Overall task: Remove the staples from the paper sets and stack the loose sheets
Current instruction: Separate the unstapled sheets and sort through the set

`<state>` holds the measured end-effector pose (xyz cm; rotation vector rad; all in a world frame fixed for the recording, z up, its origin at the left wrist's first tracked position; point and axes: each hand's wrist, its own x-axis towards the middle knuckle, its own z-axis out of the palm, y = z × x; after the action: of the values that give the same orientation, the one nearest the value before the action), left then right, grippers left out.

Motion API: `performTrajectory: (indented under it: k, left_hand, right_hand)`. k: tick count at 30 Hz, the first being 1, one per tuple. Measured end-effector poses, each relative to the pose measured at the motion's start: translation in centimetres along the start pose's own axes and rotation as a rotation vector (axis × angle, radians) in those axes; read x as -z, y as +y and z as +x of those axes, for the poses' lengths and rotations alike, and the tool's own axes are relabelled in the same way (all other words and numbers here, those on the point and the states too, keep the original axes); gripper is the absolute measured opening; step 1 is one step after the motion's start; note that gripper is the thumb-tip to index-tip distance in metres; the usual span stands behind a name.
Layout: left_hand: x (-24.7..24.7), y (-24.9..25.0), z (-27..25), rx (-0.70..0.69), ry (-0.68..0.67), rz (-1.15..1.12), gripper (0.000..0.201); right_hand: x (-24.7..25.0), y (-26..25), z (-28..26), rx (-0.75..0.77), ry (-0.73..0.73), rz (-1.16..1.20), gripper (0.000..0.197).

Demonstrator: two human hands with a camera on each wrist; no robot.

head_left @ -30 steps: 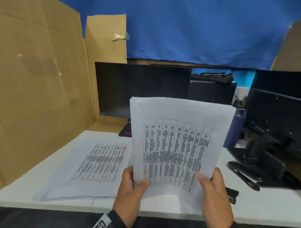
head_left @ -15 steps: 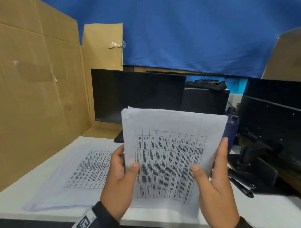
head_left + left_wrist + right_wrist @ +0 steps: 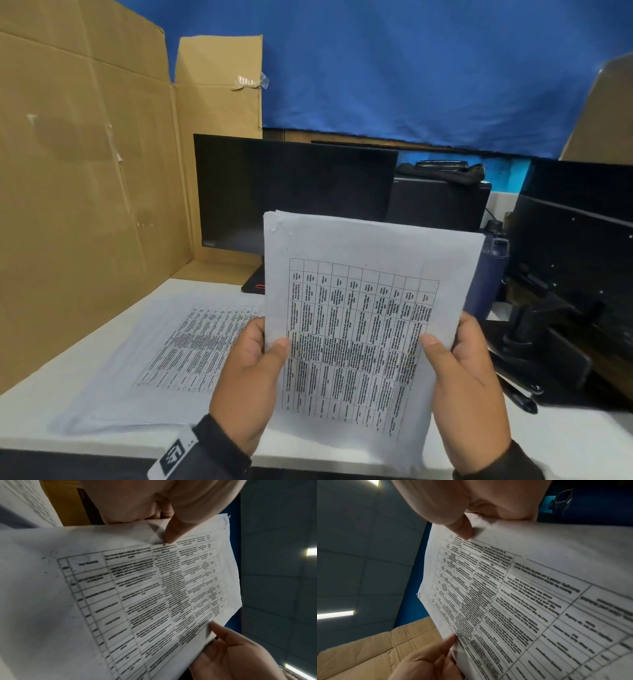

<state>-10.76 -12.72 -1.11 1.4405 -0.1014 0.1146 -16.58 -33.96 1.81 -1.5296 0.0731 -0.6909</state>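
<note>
I hold a set of printed sheets (image 3: 363,308) upright over the white table (image 3: 565,442), its table of text facing me. My left hand (image 3: 255,370) grips its left edge, thumb on the front and fingers behind. My right hand (image 3: 459,370) grips the right edge the same way. The set's top left corner (image 3: 277,226) is torn and creased; no staple shows there. In the left wrist view the sheets (image 3: 137,588) fill the frame with my left thumb (image 3: 171,534) on them; in the right wrist view the sheets (image 3: 522,595) lie under my right thumb (image 3: 462,530). A stack of loose sheets (image 3: 164,356) lies flat at left.
A cardboard wall (image 3: 85,188) stands at left. A black monitor (image 3: 291,192) stands behind the sheets, and a dark blue bottle (image 3: 489,274) at right. Black equipment (image 3: 565,291) crowds the right side, with a black tool (image 3: 520,397) lying in front of it.
Both hands have slid up from the set's bottom corners to its side edges. The set sits a little lower and closer to me.
</note>
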Motion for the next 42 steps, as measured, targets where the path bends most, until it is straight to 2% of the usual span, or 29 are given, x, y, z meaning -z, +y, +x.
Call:
performTrajectory:
  k: [5,9,14,19,26,32,39,42]
  left_hand:
    - [-0.3,-0.4,-0.6,0.056,-0.032,0.030,0.039]
    - [-0.3,-0.7,-0.6,0.078,-0.022,0.030,0.048]
    - [-0.2,-1.1,-0.5,0.119,-0.110,0.068,0.042]
    - [0.1,-2.2,-0.3,0.164,-0.133,0.079,0.028]
    - [0.2,-3.1,-0.2,0.183,-0.133,0.193,0.032]
    - [0.4,-3.9,-0.2,0.121,-0.031,0.213,0.026]
    - [0.7,-4.2,-0.4,0.181,-0.073,0.182,0.022]
    - [0.7,-4.7,-0.3,0.160,-0.038,0.217,0.015]
  right_hand:
    - [-0.1,0.5,0.1,-0.046,0.019,0.046,0.032]
    - [0.1,0.9,0.2,-0.069,0.015,0.032,0.034]
    - [0.6,1.7,0.5,-0.122,-0.050,0.003,0.031]
    - [0.5,2.6,0.3,-0.176,-0.047,0.035,0.029]
    - [0.3,3.4,-0.2,-0.208,-0.047,0.010,0.027]
    - [0.1,3.3,0.0,-0.187,-0.070,-0.037,0.031]
    - [-0.1,4.1,0.4,-0.206,-0.091,-0.115,0.032]
    - [-0.3,4.5,0.6,-0.198,-0.101,-0.127,0.031]
